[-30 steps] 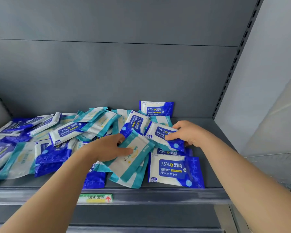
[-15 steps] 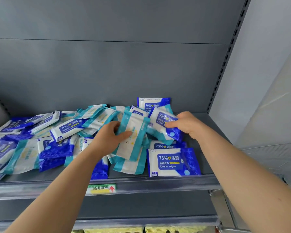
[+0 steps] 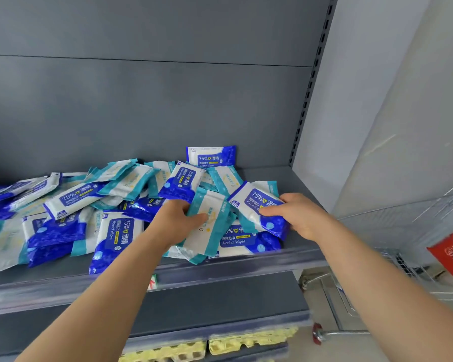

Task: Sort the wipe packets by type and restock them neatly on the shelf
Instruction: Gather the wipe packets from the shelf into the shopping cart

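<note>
Landmark: upright blue packet, leaning on the back panel; every place below is reckoned from it.
Egg trays: lower level, far below and in front of the landmark; not part of the sort.
Shelf: its front lip runs well in front of the landmark; carries all the stock.
Overhanging blue packet: front-left of the landmark, lower corner at the lip.
Flat blue packet: in front of the landmark, lying under both held packets.
Left hand: in front of the landmark; fingers curled round the edge of a teal-striped packet, thumb on its face, packet tilted up off the pile.
Right hand: front-right of the landmark; thumb and fingers pinch a blue alcohol packet, held aslant.
Mixed heap: left of the landmark; both types overlapping, unsorted.
Progress (judged): early; only the landmark's corner looks started.
Risk (judged): drawing the teal-striped packet out could drag its neighbours, and the overhanging blue packet may slide off the lip; slick soft film invites a slipped pinch; a blue placed too loosely could topple the landmark.
</note>
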Motion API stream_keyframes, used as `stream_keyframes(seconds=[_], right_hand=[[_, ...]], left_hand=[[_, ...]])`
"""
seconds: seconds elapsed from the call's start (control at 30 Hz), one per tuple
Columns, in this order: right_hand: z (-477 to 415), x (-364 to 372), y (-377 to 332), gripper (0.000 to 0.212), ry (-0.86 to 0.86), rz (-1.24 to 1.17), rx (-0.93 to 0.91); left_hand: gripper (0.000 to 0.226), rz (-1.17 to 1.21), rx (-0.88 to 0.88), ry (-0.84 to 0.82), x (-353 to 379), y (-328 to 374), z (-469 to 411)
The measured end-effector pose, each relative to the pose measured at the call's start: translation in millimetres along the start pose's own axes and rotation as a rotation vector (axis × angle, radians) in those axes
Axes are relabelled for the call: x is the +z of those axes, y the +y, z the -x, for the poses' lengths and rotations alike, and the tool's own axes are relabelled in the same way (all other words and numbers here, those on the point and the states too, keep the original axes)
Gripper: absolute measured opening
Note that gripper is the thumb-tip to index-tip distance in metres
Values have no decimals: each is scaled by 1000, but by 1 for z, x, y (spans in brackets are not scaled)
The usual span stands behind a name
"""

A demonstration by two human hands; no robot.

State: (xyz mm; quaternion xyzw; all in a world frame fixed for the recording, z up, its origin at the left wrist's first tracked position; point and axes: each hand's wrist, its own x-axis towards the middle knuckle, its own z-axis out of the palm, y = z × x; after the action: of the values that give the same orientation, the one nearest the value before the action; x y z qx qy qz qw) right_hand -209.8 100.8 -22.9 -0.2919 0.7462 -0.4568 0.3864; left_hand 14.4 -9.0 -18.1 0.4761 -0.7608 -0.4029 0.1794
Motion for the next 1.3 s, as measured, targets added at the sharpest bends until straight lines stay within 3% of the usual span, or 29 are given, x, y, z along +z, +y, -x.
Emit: stream_keyframes(seconds=[0.1,0.37,0.47,0.7,0.9,1.1,1.3], right_hand=[[4,17,-1,42,-36,-100,7],[8,26,1,40,-65,-314,1],[9,21,-3,42,-60,-440,-43],[15,-8,5,31,13,-593,-103],[15,-54,13,24,-17,-702,-145],[8,-133,30,26,43,-719,-192],[-4,-257,65,29,133,-667,-178]], left_hand=[[16,32,-5,41,5,1,4],[24,218,-63,125,23,16,4],[39,311,-51,147,33,23,7],[39,477,40,39,54,42,-3],[32,660,36,-141,73,75,-16],[44,671,103,-80,140,134,-25],[37,655,139,-119,249,211,-38]])
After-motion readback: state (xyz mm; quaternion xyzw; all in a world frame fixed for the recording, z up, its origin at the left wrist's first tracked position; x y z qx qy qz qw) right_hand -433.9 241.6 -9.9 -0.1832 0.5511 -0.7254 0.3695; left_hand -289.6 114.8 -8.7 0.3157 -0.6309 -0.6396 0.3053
